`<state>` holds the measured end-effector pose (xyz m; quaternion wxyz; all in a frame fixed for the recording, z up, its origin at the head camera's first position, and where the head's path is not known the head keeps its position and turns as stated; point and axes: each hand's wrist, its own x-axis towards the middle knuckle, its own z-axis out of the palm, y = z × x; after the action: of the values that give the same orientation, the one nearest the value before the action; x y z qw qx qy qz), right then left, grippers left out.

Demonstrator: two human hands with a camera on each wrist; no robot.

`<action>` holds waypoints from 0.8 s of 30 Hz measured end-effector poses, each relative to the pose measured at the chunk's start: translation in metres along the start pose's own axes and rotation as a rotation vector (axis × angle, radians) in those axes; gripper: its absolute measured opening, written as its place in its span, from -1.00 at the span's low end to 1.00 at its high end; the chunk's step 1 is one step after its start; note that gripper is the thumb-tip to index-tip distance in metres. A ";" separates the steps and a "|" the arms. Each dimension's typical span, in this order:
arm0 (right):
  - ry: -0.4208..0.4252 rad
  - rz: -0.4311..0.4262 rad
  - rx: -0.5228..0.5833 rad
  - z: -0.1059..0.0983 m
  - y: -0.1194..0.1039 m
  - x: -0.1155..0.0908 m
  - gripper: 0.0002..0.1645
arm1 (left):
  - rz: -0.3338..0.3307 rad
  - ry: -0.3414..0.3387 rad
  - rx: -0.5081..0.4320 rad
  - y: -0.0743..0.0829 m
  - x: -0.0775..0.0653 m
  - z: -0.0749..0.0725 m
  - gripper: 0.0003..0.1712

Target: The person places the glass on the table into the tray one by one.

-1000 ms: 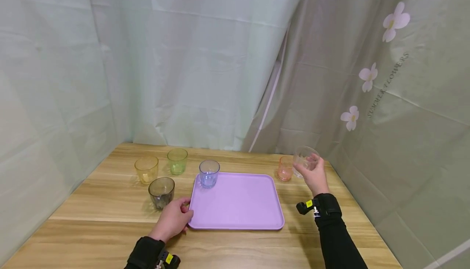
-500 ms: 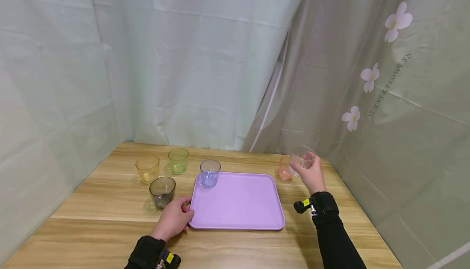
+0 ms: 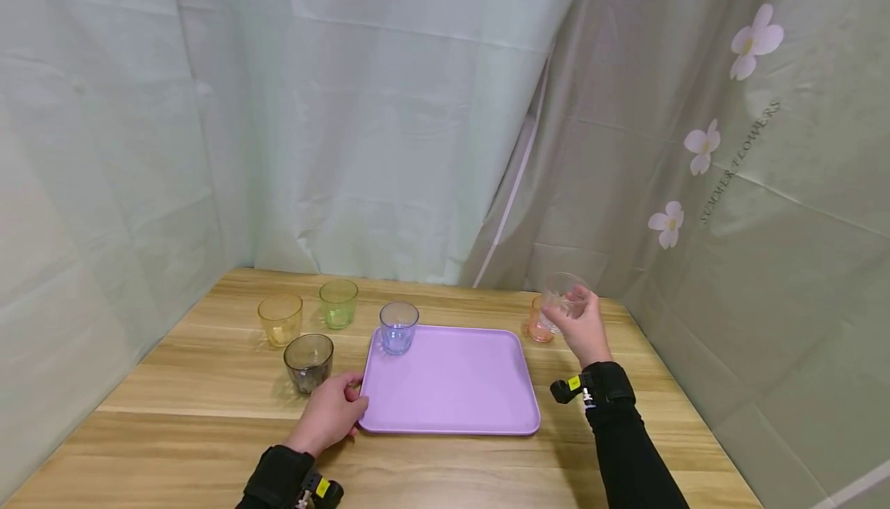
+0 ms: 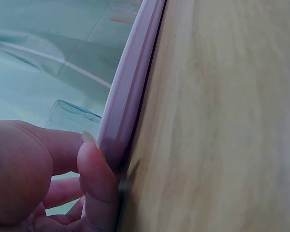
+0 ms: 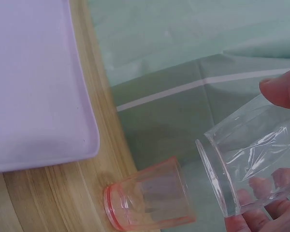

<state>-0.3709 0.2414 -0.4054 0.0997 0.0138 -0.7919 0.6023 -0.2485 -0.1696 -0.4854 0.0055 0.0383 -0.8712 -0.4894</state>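
Observation:
My right hand [image 3: 585, 335] grips a clear glass [image 3: 562, 291] by its sides, raised off the table. The clear glass overlaps a smaller orange glass [image 3: 537, 330] in the head view; in the right wrist view its base hangs beside the orange glass [image 5: 150, 198], with a gap between them. At the left side of the purple tray [image 3: 452, 385], my left hand [image 3: 328, 414] holds the edge, thumb and fingers close against the rim [image 4: 123, 106] in the left wrist view. A blue glass [image 3: 398, 331] stands upright on the tray's far left corner.
Left of the tray stand a yellow glass [image 3: 280, 322], a green glass [image 3: 338, 307] and a dark grey glass [image 3: 309, 366], the grey one close to the left hand. Pale curtains [image 3: 375, 146] enclose the wooden table [image 3: 445, 470] at the back and sides.
My right hand has carried the clear glass a little leftward, so it now overlaps more of the orange glass in the head view. The left hand stays at the tray's edge.

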 end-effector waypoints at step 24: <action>-0.035 -0.011 -0.006 0.023 -0.004 -0.002 0.20 | 0.007 0.007 -0.010 -0.002 0.000 0.001 -0.43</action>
<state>-0.3717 0.2185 -0.4075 0.0894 0.0283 -0.7951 0.5991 -0.2481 -0.1698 -0.4876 0.0106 0.0371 -0.8688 -0.4937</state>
